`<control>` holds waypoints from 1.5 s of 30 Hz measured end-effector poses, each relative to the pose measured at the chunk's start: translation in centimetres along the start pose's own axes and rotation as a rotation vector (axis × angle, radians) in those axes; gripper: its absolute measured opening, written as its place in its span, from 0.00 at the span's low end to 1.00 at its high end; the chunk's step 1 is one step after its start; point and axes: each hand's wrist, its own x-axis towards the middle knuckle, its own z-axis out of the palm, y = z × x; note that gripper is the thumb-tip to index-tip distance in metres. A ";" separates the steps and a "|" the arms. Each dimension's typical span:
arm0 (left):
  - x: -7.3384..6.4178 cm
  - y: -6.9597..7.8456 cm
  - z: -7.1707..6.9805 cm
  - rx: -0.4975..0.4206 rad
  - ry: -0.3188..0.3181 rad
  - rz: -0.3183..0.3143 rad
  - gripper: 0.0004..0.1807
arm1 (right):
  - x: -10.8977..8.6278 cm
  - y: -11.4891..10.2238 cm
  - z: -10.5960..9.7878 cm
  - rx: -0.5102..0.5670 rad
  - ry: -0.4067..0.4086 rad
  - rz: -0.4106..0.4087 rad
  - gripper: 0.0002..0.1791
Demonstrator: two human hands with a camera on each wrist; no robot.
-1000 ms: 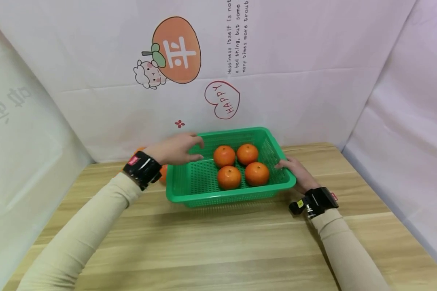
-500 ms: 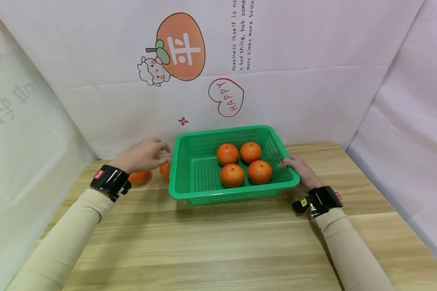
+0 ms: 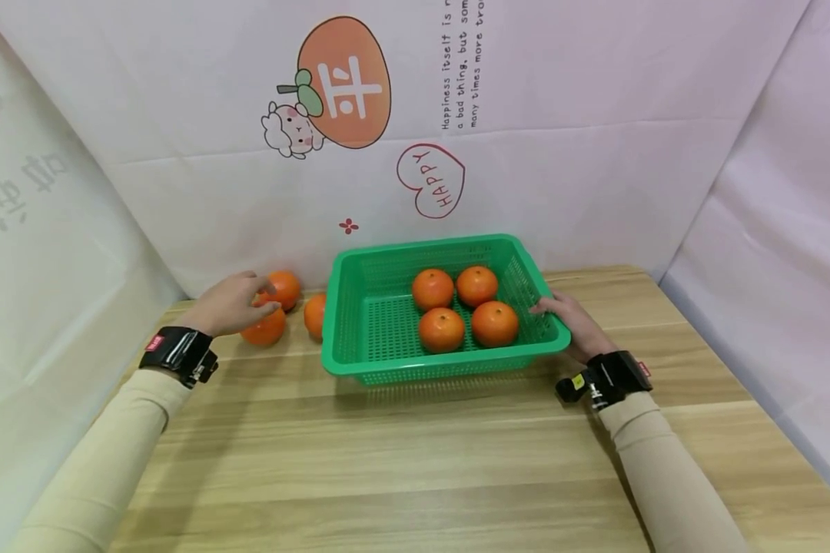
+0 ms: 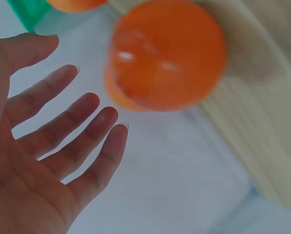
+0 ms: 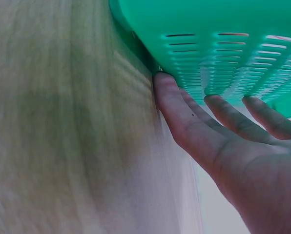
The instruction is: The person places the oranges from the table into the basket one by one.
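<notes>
My left hand (image 3: 230,304) hovers at the left beside two oranges, its fingers loosely bent and holding nothing. In the left wrist view its spread fingers (image 4: 72,146) are apart from the near orange (image 4: 170,53), which partly covers another orange (image 4: 122,95). A third loose orange (image 3: 314,316) sits against the left side of a green plastic basket (image 3: 449,367). Several oranges (image 3: 441,331) lie in the right half of that basket. My right hand (image 3: 576,329) grips the basket's right end, thumb over the rim; the right wrist view shows its fingers (image 5: 233,117) against the slotted outer wall.
All of this stands on a wood-grain table (image 3: 415,453). A white printed cloth (image 3: 560,153) rises behind its back edge, and more white cloth (image 3: 48,253) hangs along the left and right.
My left hand has moved left, from over the basket's left part to the loose oranges, uncovering them. My right hand keeps its grip on the basket.
</notes>
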 end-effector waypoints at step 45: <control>-0.2 -0.9 5.0 -0.195 -0.165 -0.093 0.42 | -0.1 -0.1 0.1 0.026 0.005 0.009 0.39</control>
